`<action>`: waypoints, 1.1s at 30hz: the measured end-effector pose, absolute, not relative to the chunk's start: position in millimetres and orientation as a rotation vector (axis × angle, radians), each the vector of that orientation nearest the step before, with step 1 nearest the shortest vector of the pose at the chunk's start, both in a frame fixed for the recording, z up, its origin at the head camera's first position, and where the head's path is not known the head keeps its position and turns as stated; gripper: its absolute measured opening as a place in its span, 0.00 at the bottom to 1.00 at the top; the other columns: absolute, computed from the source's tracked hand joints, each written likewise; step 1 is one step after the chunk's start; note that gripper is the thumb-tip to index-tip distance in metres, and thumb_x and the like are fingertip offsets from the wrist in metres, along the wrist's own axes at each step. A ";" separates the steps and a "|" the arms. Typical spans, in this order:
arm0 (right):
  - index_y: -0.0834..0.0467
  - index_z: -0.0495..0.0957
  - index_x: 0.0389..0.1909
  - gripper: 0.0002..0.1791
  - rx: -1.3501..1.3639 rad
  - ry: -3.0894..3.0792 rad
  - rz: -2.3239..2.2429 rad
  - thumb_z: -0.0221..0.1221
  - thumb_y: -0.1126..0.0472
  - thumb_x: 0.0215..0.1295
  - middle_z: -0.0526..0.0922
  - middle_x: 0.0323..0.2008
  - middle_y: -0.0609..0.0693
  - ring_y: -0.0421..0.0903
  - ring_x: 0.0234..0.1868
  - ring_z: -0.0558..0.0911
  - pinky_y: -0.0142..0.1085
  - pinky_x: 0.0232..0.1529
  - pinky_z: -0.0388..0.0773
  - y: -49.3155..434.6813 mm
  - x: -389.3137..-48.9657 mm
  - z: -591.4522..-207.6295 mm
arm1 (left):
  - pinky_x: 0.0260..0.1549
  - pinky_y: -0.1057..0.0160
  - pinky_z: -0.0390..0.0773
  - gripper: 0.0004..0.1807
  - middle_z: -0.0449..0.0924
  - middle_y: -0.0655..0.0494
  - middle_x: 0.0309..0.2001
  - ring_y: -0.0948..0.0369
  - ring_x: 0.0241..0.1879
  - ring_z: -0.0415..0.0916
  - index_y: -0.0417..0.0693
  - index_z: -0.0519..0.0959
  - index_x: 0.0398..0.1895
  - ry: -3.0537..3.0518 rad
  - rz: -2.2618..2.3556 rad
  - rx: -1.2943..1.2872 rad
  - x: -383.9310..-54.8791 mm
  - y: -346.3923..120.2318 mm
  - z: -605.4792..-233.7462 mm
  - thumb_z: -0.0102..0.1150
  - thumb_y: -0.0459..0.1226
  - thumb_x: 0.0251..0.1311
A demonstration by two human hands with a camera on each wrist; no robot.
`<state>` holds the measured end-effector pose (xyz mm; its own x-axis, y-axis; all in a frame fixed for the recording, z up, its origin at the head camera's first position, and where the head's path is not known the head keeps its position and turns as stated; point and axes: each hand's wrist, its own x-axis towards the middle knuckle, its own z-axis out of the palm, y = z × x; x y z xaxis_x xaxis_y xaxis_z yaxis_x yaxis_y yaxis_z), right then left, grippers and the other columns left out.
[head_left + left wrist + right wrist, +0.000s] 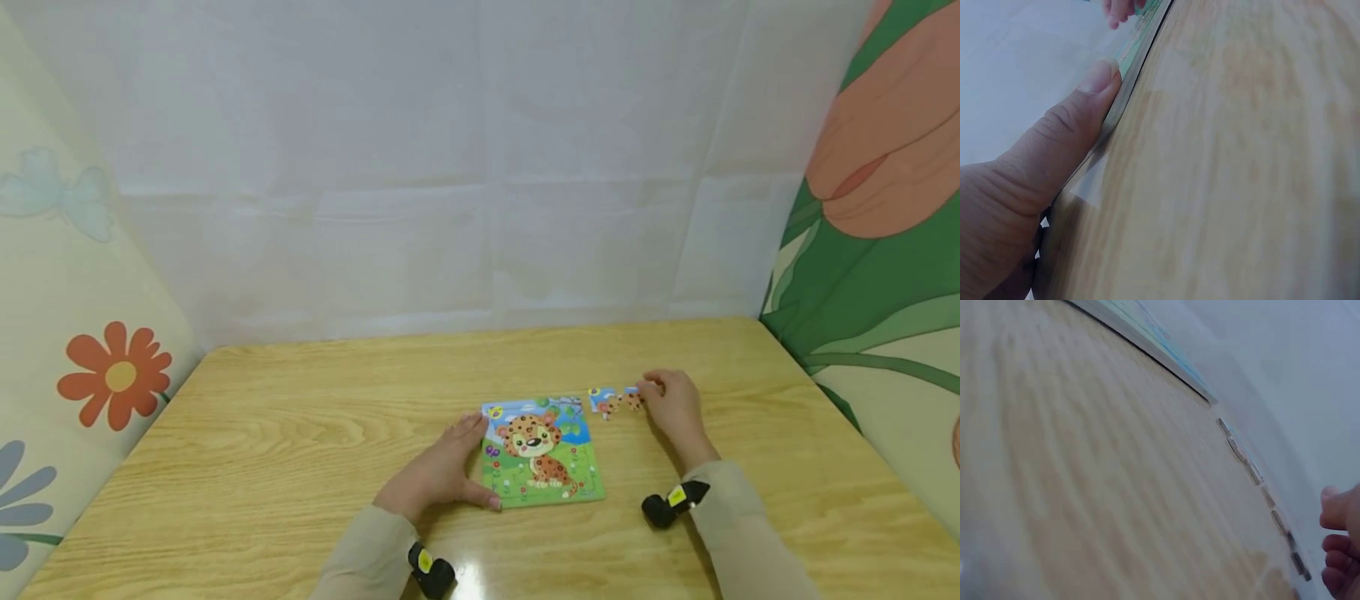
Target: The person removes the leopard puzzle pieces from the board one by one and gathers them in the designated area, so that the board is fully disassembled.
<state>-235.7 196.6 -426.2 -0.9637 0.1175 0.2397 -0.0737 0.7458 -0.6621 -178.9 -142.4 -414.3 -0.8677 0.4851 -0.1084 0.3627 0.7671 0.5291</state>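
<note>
Puzzle board (pixel 542 454) lies flat on the counter (pixel 300 450), looking thin, light and stiff, probably prone to sliding, and best held by opposite rims. Its near-left corner has the thumb of the left hand (pixel 438 467) against it, that hand spread wide along the board's left side. Just right of the board's far-right corner lie small puzzle pieces (pixel 602 400), likely light, rigid and easily nudged, best pinched by their edges. Farther right of the board, the right hand (pixel 675 408) has bent fingers beside these pieces; whether it pinches one, I cannot tell. Well beyond the board hangs a pale cloth (pixel 337 167).
</note>
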 end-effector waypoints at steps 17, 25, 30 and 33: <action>0.68 0.74 0.51 0.18 0.104 -2.608 1.402 0.57 0.63 0.63 0.77 0.40 0.61 0.51 0.41 0.75 0.36 0.41 0.74 168.0 -225.2 -416.7 | 0.69 0.47 0.45 0.64 0.44 0.41 0.72 0.47 0.71 0.40 0.35 0.51 0.70 2.718 0.781 0.683 -179.1 -142.7 -415.2 0.74 0.55 0.30; 0.67 0.71 0.56 0.24 0.381 -2.685 1.403 0.60 0.63 0.60 0.78 0.44 0.60 0.53 0.45 0.77 0.45 0.48 0.77 151.3 -221.2 -419.7 | 0.69 0.47 0.45 0.65 0.44 0.43 0.72 0.47 0.72 0.40 0.37 0.50 0.70 2.717 0.767 0.682 -179.7 -143.6 -417.4 0.74 0.56 0.30; 0.65 0.70 0.58 0.27 0.515 -2.740 1.346 0.62 0.60 0.58 0.77 0.47 0.59 0.53 0.47 0.76 0.47 0.50 0.77 145.0 -217.9 -422.9 | 0.69 0.47 0.45 0.65 0.43 0.43 0.72 0.47 0.72 0.39 0.38 0.50 0.71 2.714 0.760 0.683 -179.8 -143.8 -418.0 0.73 0.57 0.30; 0.64 0.71 0.58 0.28 0.586 -2.757 1.266 0.63 0.58 0.57 0.77 0.48 0.58 0.53 0.47 0.77 0.47 0.49 0.77 141.7 -218.1 -422.7 | 0.69 0.47 0.45 0.65 0.43 0.43 0.72 0.47 0.72 0.39 0.37 0.50 0.70 2.715 0.757 0.687 -179.7 -143.5 -416.1 0.73 0.57 0.30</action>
<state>-218.1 141.7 -422.7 -0.9268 -0.3169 0.2013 -0.3592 0.5927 -0.7209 -179.7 -143.5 -416.1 -0.8606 0.4990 -0.1014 0.3745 0.7551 0.5381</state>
